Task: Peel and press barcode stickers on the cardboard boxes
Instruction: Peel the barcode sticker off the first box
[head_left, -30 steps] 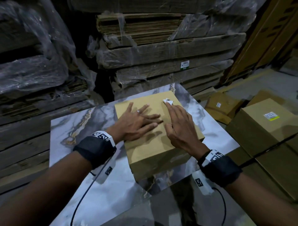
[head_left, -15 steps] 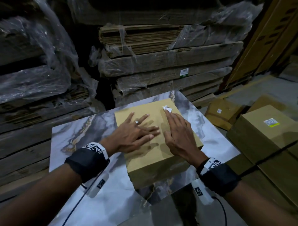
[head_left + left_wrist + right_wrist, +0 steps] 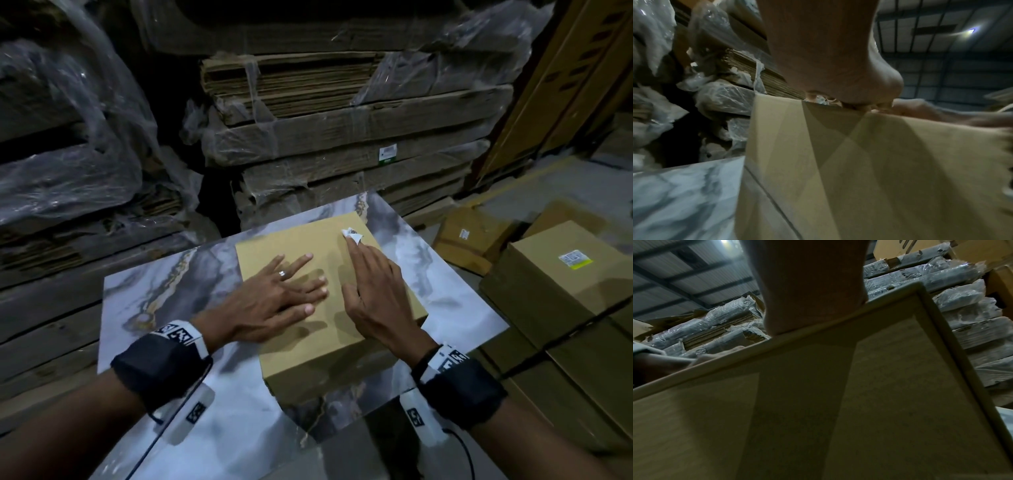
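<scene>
Left hand [image 3: 274, 301] lies flat, fingers straight and spread, on the top of the cardboard box [image 3: 329, 346]; a ring shows on one finger. Right hand [image 3: 376, 294] rests beside it on the same top, fingers extended, the index fingertip pressing a small white barcode sticker [image 3: 352, 234] near the box's far right corner; part of the sticker appears to curl up off the cardboard, though the dim view leaves this uncertain. Both wrists carry black bands with coded markers. The box sits on a grey marbled tabletop [image 3: 154, 291], turned at an angle to its edges. To the right, lower down, stand further cardboard boxes, one labelled box [image 3: 561, 274] bearing a sticker with a yellow strip. Behind the tabletop rise stacks of flattened cardboard [image 3: 342, 137] wrapped in clear plastic film. The wrist views show a ribbed metal roof [image 3: 941, 65] with one lamp.
</scene>
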`<state>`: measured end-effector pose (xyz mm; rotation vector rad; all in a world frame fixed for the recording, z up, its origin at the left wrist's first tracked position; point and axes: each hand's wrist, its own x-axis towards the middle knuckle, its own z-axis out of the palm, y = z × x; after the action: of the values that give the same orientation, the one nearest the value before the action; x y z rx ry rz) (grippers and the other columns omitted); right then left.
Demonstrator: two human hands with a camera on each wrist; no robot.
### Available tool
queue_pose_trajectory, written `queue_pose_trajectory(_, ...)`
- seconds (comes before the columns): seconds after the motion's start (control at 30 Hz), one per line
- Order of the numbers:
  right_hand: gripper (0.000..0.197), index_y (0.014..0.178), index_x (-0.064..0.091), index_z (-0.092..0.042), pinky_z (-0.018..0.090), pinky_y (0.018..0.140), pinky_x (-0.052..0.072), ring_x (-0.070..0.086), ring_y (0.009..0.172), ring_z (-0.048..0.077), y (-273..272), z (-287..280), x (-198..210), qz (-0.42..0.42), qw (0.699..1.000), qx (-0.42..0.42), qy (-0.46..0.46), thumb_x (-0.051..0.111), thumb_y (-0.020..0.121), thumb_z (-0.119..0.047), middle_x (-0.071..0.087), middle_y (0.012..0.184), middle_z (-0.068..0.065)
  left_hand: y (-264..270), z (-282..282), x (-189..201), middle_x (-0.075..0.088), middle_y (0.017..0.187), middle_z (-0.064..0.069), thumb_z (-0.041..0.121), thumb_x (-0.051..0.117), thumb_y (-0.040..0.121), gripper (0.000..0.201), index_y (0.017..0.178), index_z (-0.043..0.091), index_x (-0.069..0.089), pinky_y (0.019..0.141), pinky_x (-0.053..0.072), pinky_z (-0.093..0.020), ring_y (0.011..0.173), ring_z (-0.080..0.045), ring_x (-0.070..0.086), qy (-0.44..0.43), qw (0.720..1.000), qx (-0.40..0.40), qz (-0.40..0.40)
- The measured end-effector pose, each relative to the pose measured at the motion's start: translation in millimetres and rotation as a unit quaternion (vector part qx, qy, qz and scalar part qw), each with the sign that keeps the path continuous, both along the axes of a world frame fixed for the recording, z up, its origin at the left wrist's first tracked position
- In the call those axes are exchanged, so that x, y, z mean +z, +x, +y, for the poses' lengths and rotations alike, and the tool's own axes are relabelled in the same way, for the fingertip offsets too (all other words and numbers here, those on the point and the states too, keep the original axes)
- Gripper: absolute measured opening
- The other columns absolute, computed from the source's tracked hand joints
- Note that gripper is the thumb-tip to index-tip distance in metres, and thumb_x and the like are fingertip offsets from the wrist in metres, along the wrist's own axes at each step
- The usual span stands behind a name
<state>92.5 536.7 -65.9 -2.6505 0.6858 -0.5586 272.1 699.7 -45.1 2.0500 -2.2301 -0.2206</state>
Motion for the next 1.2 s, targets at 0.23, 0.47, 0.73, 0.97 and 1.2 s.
queue_pose_trajectory(0.23, 0.084, 0.162, 0.021, -0.019, 0.046, 0.122, 0.025, 0.024, 0.152, 0.023, 0, -1, 1, 0.014, 1.0, 0.005, 0.003, 0.028, 0.081, -0.042, 0.029, 0.166, 0.004, 54, -16, 5, 0.032, 0.158, 0.025, 0.067, 0.004, 0.101, 0.063, 0.152, 0.046, 0.035, 0.119, 0.008, -0.064, 0.157, -0.019, -0.005, -0.017, 0.99, 0.101, -0.098)
queue_pose_trajectory(0.47, 0.083, 0.163, 0.019, -0.021, 0.047, 0.119, 0.028, 0.023, 0.153, 0.022, -2, -2, 1, -0.002, 1.0, 0.008, 0.012, 0.033, 0.083, -0.04, 0.027, 0.166, 0.002, -15, -35, -3, 0.028, 0.164, 0.009, 0.058, 0.013, 0.106, 0.063, 0.151, 0.029, 0.045, 0.121, 0.018, -0.053, 0.157, -0.017, -0.002, -0.04, 0.999, 0.031, 0.014)
queue_pose_trajectory(0.73, 0.082, 0.163, 0.018, -0.021, 0.046, 0.123, 0.024, 0.019, 0.154, 0.022, -1, -3, 1, -0.033, 0.998, 0.014, 0.044, 0.032, 0.085, -0.04, 0.025, 0.167, 0.003, 21, -51, 9, 0.03, 0.156, 0.028, 0.058, 0.003, 0.103, 0.057, 0.152, 0.051, 0.032, 0.12, 0.001, -0.064, 0.156, -0.019, -0.007, -0.002, 0.994, 0.067, -0.091)
queue_pose_trajectory(0.97, 0.082, 0.163, 0.018, -0.022, 0.045, 0.123, 0.025, 0.021, 0.154, 0.021, -3, -5, -3, -0.043, 0.998, -0.004, 0.053, 0.033, 0.084, -0.037, 0.025, 0.168, 0.003, 1, -45, 3, 0.028, 0.163, 0.014, 0.05, 0.011, 0.107, 0.059, 0.154, 0.03, 0.04, 0.122, 0.012, -0.057, 0.156, -0.017, -0.008, -0.008, 0.998, 0.053, -0.031)
queue_pose_trajectory(1.2, 0.082, 0.164, 0.015, -0.023, 0.042, 0.123, 0.022, 0.018, 0.155, 0.02, -3, -6, -2, -0.044, 0.997, 0.003, 0.061, 0.029, 0.085, -0.042, 0.023, 0.169, 0.002, -16, -25, -1, 0.017, 0.164, 0.019, 0.045, 0.014, 0.11, 0.05, 0.158, 0.038, 0.024, 0.126, 0.002, -0.051, 0.154, -0.014, -0.018, 0.005, 1.0, -0.01, -0.009)
